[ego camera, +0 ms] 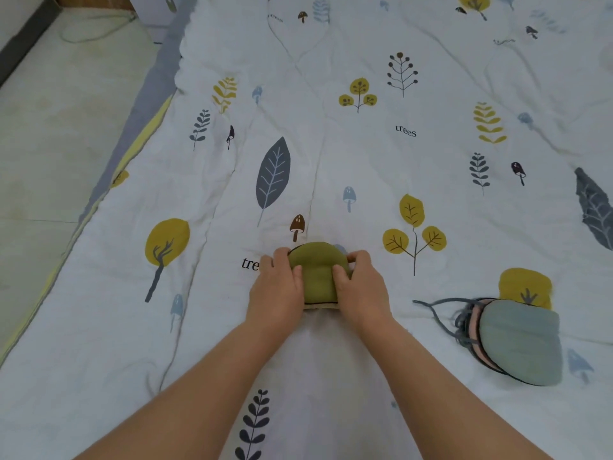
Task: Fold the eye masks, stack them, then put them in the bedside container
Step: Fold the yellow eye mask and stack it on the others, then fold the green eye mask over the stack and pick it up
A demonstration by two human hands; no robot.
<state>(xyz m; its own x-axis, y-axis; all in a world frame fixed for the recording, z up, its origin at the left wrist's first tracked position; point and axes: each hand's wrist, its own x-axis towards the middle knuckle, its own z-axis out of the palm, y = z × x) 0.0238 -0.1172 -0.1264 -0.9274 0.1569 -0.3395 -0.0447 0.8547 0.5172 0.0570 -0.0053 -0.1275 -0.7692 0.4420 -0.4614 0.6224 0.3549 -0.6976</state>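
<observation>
both bare forearms reach in from the near edge of the white leaf-and-tree printed quilt (pixel 331 144). left hand (pixel 277 290) and right hand (pixel 360 288) press and pinch the sides of a folded olive-green padded fabric eye mask (pixel 316 277), domed, with a dark rim and pale underside, near the middle of the quilt. toward the right edge lies a folded grey-blue eye mask (pixel 520 343) on a pink one (pixel 477 336), straps loose.

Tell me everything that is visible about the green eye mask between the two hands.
The green eye mask is soft, padded olive fabric with a dark edge trim. It lies folded in half on the printed bed cover, rounded end away from the person, and a beige layer shows under its near edge. The left hand and the right hand press its sides, thumbs on top.
</observation>
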